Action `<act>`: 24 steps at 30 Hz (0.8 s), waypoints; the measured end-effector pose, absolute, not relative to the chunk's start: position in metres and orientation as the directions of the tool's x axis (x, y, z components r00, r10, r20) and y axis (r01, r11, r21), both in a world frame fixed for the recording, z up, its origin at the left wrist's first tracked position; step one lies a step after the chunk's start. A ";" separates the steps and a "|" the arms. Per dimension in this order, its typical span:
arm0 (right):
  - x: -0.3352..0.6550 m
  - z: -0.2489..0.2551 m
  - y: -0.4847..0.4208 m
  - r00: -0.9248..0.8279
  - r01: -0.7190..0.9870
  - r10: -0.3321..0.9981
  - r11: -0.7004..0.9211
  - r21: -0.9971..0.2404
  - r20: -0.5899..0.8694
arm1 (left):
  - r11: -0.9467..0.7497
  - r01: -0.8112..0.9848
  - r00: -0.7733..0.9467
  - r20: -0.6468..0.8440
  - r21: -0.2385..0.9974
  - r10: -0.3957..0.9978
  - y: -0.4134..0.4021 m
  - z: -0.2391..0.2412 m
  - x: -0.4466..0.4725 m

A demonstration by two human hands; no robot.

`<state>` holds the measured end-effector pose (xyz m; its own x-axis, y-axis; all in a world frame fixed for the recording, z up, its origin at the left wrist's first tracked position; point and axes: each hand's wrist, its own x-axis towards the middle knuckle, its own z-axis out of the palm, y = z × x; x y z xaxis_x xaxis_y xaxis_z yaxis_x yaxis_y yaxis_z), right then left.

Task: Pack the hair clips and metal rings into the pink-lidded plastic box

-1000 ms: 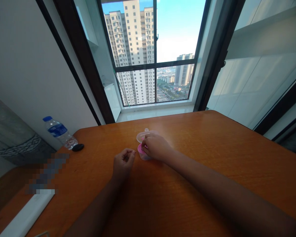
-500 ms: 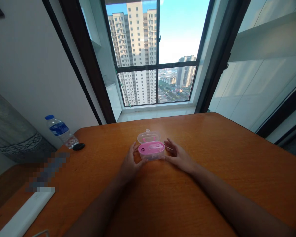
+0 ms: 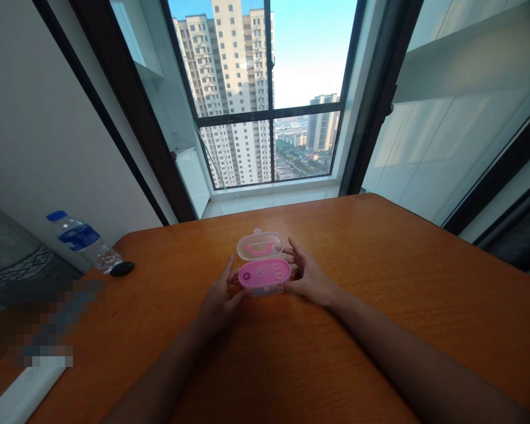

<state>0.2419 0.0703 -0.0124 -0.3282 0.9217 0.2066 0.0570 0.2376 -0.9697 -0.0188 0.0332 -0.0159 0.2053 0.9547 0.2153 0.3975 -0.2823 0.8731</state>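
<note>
A small pink plastic case (image 3: pixel 264 275) with a clear hinged lid (image 3: pixel 259 245) standing open sits at the middle of the wooden table (image 3: pixel 380 282). Small rings lie in its pink tray. My left hand (image 3: pixel 218 297) grips the case's left end with thumb and fingers. My right hand (image 3: pixel 307 274) grips its right end, fingers curled round the far side. The case seems slightly raised and tilted toward me between both hands.
A water bottle with a blue cap (image 3: pixel 82 241) lies at the table's far left, with a small black round object (image 3: pixel 122 269) beside it. A white flat strip (image 3: pixel 22 394) lies at the near left edge. A large window is beyond the table.
My right hand left the case's inside and my pinched left hand opened. Both hands then came to the case's ends and now hold it, tilted a little toward me.
</note>
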 end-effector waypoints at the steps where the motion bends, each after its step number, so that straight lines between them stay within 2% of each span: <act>1: 0.242 -0.012 0.070 -0.326 0.056 0.919 0.254 -0.966 0.223 | -0.288 0.402 0.207 0.220 0.869 0.953 0.033 -0.016 -0.019; 6: 0.242 -0.006 0.065 -0.382 0.128 0.851 0.434 -0.892 0.360 | -0.316 0.399 0.220 0.245 0.861 0.944 0.033 -0.017 -0.020; 11: 0.241 0.003 0.061 -0.513 0.276 0.719 0.655 -0.704 0.469 | -0.376 0.423 0.239 0.299 0.824 0.924 0.033 -0.015 -0.021; 15: 0.240 0.002 0.061 -0.514 0.317 0.709 0.680 -0.661 0.483 | -0.421 0.480 0.265 0.331 0.770 0.906 0.032 -0.011 -0.021; 24: 0.234 0.002 0.057 -0.474 0.325 0.742 0.648 -0.688 0.475 | -0.420 0.449 0.257 0.336 0.789 0.906 0.030 -0.006 -0.020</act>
